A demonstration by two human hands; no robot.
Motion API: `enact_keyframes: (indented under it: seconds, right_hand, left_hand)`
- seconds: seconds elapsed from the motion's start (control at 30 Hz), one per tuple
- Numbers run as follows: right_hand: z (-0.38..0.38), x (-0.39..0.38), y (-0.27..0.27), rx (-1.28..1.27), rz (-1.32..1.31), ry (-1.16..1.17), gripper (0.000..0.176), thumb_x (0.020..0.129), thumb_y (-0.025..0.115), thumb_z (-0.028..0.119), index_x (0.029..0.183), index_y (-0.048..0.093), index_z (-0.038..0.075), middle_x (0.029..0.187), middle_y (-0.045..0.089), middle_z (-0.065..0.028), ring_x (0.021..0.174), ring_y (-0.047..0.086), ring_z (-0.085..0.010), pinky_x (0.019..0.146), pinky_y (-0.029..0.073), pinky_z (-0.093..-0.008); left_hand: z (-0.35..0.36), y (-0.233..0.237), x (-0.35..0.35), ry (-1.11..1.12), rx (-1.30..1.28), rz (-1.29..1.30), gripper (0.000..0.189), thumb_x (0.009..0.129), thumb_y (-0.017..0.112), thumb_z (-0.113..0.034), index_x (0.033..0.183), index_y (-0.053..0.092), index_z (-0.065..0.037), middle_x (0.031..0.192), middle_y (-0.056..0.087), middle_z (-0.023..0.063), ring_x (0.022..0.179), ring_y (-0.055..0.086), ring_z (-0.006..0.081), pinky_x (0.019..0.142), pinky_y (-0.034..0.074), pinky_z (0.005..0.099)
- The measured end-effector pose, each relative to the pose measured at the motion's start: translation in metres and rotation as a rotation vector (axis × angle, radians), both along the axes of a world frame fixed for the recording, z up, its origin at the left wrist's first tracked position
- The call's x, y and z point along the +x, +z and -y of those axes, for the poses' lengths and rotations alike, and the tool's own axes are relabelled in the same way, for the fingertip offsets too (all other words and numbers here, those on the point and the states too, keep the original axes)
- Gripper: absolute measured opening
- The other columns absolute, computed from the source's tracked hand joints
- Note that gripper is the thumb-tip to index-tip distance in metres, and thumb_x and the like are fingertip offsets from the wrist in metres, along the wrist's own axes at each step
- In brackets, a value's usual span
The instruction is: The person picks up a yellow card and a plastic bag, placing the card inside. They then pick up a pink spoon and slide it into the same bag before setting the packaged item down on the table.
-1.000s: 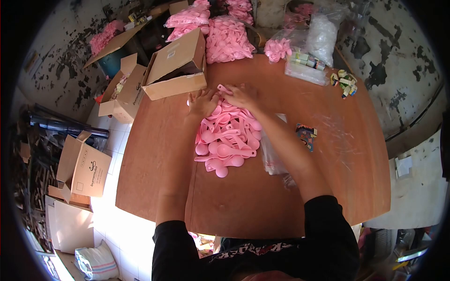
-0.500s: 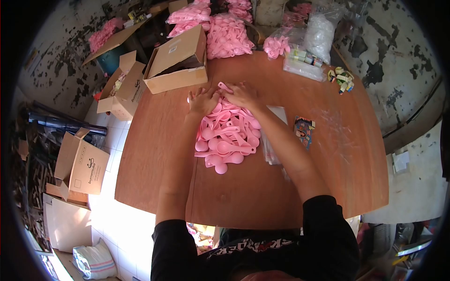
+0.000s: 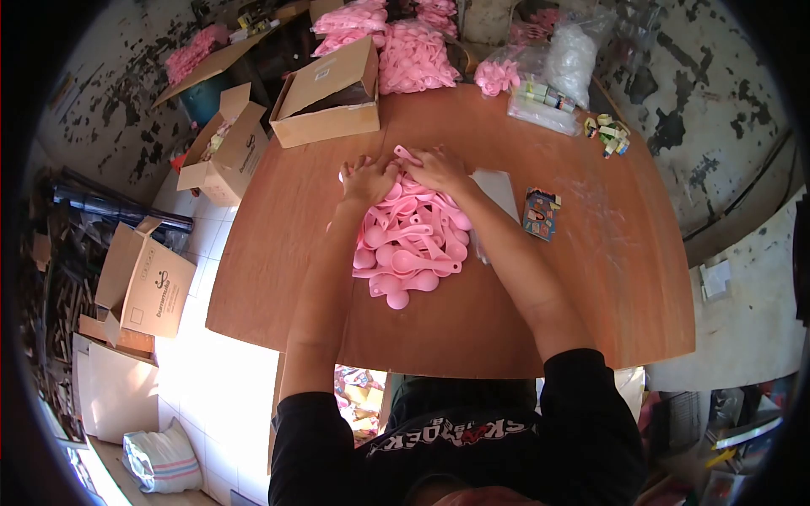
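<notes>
A heap of pink plastic scoops [image 3: 411, 240] lies on the brown table, bowls and handles pointing every way. My left hand [image 3: 369, 180] rests on the heap's far left edge, its fingers spread and bent over the scoops. At the far right edge my right hand [image 3: 434, 169] lies over more scoops, fingers apart. One pink scoop handle [image 3: 407, 155] sticks up between the two hands, close to the right one. What lies under both palms is hidden. A small white round thing shows beside my left fingers.
A cardboard box [image 3: 327, 125] stands at the table's back left. Bags of pink scoops [image 3: 417, 57] are behind it. To the right lie clear plastic bags [image 3: 498, 192], a blue printed card [image 3: 541, 214] and a bundle of yellow-green strips [image 3: 609, 135]. Open cartons [image 3: 157, 282] stand on the floor.
The camera view has tilted and shifted a little, so the table and its contents appear moved. My hands stay at the heap's far edge, with almost no visible change.
</notes>
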State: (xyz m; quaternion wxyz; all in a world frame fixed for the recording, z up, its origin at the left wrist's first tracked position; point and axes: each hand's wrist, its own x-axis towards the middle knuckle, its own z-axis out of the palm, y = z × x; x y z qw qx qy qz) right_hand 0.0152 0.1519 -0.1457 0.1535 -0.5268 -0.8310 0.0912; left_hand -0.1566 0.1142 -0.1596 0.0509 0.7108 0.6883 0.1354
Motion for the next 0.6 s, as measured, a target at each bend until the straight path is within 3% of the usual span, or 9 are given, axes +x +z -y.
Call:
enact_keyframes:
  seconds: [0.33,0.43,0.5,0.53,0.6]
  right_hand:
    - [0.012,0.005,-0.029,0.087,-0.063,0.053,0.057,0.092,0.040,0.058,0.134,0.054,0.023,0.126,0.059,-0.0174,0.117,0.054,-0.0383,0.106,0.036,-0.0445]
    - [0.011,0.007,-0.015,-0.081,-0.110,-0.004,0.061,0.088,0.039,0.065,0.135,0.053,0.026,0.128,0.058,-0.0168,0.122,0.050,-0.0390,0.107,0.034,-0.0486]
    - [-0.001,0.012,-0.022,0.004,-0.207,0.016,0.061,0.089,0.041,0.062,0.135,0.052,0.024,0.128,0.058,-0.0167,0.122,0.050,-0.0400,0.107,0.034,-0.0486]
    - [-0.005,0.016,-0.028,0.092,-0.300,0.054,0.060,0.090,0.042,0.060,0.135,0.052,0.021,0.128,0.058,-0.0167,0.122,0.050,-0.0410,0.106,0.034,-0.0486]
    - [-0.003,0.032,-0.010,0.059,-0.389,0.059,0.060,0.091,0.045,0.057,0.135,0.053,0.017,0.128,0.058,-0.0174,0.122,0.050,-0.0399,0.106,0.035,-0.0474]
  left_hand:
    - [0.035,-0.005,0.005,-0.015,0.031,0.009,0.055,0.092,0.030,-0.047,0.139,0.046,-0.023,0.139,0.050,0.0075,0.137,0.033,0.0331,0.112,0.010,0.0616]
    - [0.034,0.014,0.008,-0.015,-0.013,0.009,0.056,0.093,0.030,-0.050,0.139,0.046,-0.024,0.140,0.049,0.0067,0.139,0.031,0.0326,0.112,0.008,0.0624]
    - [0.033,0.020,0.007,-0.072,-0.086,-0.017,0.058,0.094,0.027,-0.055,0.140,0.045,-0.026,0.143,0.047,0.0050,0.139,0.030,0.0327,0.112,0.004,0.0630]
    - [0.032,0.021,0.007,-0.035,-0.143,0.076,0.062,0.094,0.022,-0.061,0.142,0.043,-0.026,0.149,0.039,0.0071,0.142,0.024,0.0325,0.113,-0.002,0.0602]
    - [0.032,0.019,0.004,-0.025,-0.100,0.112,0.065,0.094,0.020,-0.062,0.142,0.042,-0.026,0.151,0.033,0.0093,0.143,0.021,0.0319,0.113,-0.004,0.0583]
